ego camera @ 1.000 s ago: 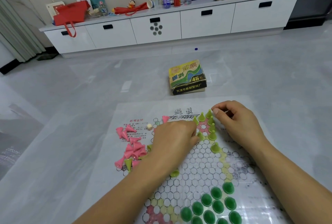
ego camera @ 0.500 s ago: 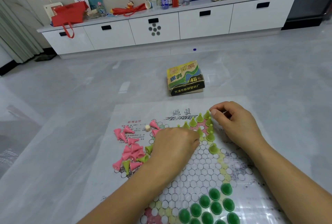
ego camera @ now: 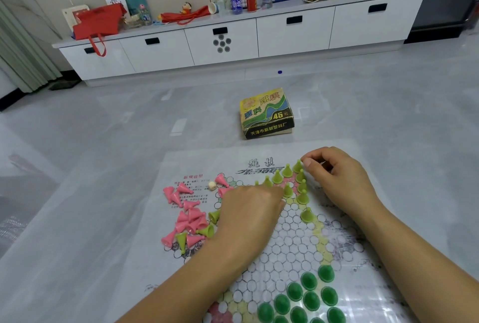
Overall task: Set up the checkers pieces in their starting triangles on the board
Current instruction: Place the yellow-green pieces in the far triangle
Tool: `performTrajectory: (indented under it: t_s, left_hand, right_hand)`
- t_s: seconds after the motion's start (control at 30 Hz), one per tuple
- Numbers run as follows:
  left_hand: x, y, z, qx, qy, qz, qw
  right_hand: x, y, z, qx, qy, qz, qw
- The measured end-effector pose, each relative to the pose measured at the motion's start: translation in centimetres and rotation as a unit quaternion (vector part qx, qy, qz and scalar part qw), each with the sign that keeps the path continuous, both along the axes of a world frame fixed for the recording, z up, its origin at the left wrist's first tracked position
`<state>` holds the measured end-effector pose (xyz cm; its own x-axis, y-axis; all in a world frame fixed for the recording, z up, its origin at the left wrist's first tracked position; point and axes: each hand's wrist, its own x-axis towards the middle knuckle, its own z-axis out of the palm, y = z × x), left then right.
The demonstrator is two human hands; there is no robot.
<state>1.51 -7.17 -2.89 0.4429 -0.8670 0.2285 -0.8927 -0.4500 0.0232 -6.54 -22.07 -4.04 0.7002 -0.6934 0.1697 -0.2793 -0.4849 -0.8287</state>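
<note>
A paper checkers board [ego camera: 293, 239] lies on the floor. Several light green cone pieces [ego camera: 302, 197] stand along the edges of its far triangle. Dark green pieces [ego camera: 309, 296] fill the near triangle. My left hand [ego camera: 248, 213] rests palm down on the board, its fingertips at a light green piece [ego camera: 287, 190] inside the far triangle; what it holds is hidden. My right hand [ego camera: 339, 180] is curled, fingertips touching the tip piece [ego camera: 297, 166]. A loose heap of pink cones with a few green ones [ego camera: 190, 221] lies to the left.
The yellow and green game box [ego camera: 267, 116] stands on the grey floor beyond the board. A small pale die [ego camera: 212, 185] lies by the pink pieces. A white low cabinet [ego camera: 233, 40] with bags and bottles runs along the far wall.
My left hand slid a little toward the left and back from the far triangle, uncovering more upright green pieces. My right hand stayed at the tip piece.
</note>
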Motion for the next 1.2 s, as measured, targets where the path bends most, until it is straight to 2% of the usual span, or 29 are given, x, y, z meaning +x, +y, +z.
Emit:
performTrajectory:
  t_s: [0.17,0.37,1.07,1.2]
  left_hand:
    - [-0.2,0.0,-0.5,0.034,-0.025,0.003,0.999]
    - [0.3,-0.3,-1.4,0.016,-0.012,0.004,1.000]
    - [-0.5,-0.2,-0.6,0.037,-0.038,-0.016,0.998]
    - [0.0,-0.2,-0.9,0.034,-0.018,-0.024,0.999]
  right_hand:
    - [0.0,0.0,0.0,-0.002,0.001,0.001,1.000]
    - [0.0,0.0,0.0,-0.001,0.000,0.000,1.000]
    - [-0.1,0.2,0.3,0.003,-0.003,-0.002,1.000]
    - [-0.1,0.2,0.3,-0.001,0.000,-0.002,1.000]
